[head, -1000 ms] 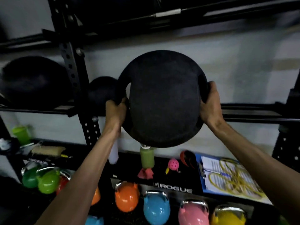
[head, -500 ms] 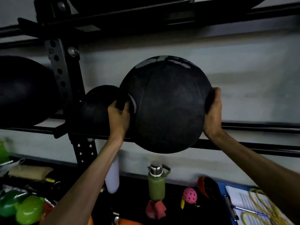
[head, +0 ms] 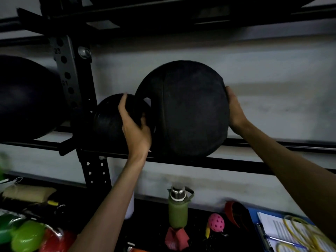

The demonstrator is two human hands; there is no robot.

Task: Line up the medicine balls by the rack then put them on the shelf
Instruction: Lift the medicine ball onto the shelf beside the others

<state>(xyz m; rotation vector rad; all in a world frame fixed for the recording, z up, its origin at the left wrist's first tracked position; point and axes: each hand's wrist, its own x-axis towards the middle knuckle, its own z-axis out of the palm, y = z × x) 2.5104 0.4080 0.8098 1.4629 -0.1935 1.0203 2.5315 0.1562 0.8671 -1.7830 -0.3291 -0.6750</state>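
Head view: left hand grips handle of medicine ball; right hand against opposite side, fingers hidden, grip unclear. Settle ball between shelf rails before releasing.
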